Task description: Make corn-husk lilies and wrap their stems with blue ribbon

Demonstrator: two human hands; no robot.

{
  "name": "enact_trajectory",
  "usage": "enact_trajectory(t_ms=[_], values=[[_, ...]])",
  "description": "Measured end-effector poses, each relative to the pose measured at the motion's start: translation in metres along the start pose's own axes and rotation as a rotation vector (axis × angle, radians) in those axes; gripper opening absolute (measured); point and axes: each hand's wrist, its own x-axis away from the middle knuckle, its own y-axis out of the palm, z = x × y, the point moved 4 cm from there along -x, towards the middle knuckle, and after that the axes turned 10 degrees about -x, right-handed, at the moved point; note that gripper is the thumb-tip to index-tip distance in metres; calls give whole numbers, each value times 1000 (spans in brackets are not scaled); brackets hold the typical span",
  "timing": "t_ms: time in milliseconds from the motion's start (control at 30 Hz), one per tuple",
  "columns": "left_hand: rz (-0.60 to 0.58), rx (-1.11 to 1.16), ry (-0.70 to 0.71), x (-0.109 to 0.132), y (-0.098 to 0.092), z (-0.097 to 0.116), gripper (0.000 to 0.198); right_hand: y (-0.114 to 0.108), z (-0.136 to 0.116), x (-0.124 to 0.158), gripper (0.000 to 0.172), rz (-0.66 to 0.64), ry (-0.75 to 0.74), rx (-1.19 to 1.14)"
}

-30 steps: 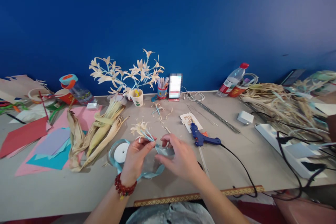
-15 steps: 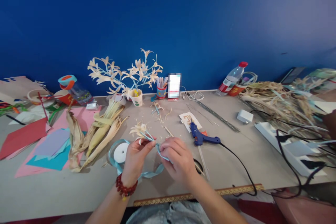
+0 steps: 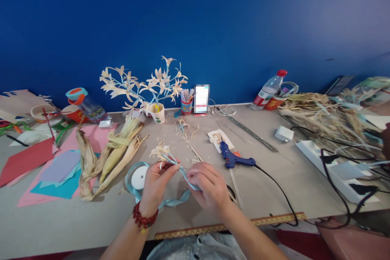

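Note:
Between thumb and fingers, my left hand [image 3: 159,179] pinches the blue-wrapped stem of a pale husk flower [image 3: 161,151], whose petals point up and left. My right hand [image 3: 207,183] is closed on a light blue ribbon [image 3: 188,179] that runs along the stem, just right of the left fingers. Its fingertips partly hide the ribbon's end. Below the hands, more of that ribbon curls on the table around a white ribbon spool [image 3: 139,177], partly covered by my left hand.
A blue glue gun [image 3: 236,157] with a black cord lies to the right, near metal wires [image 3: 254,134] and a power strip [image 3: 332,172]. Corn husks [image 3: 117,154] and coloured paper [image 3: 57,166] are at left. Behind stand a cup [image 3: 157,115] of husk flowers and a phone [image 3: 201,99].
My right hand has shifted slightly right and opened a small gap from the left, with the ribbon straighter between them. The left hand keeps its pinch on the stem.

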Motion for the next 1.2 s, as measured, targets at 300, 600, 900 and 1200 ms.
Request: enact_trajectory(t_ms=[300, 600, 900, 1200], values=[[-13, 9, -35, 1, 3, -1, 18, -2, 3, 9, 12, 12, 92, -45], [-53, -4, -45, 3, 6, -8, 15, -33, 3, 29, 20, -219, 99, -33], [-64, 26, -74, 3, 7, -9, 19, -123, 106, 68, 49, -403, 578, 512], [-83, 29, -18, 4, 7, -6, 15, -118, 127, 61, 53, -539, 602, 403]])
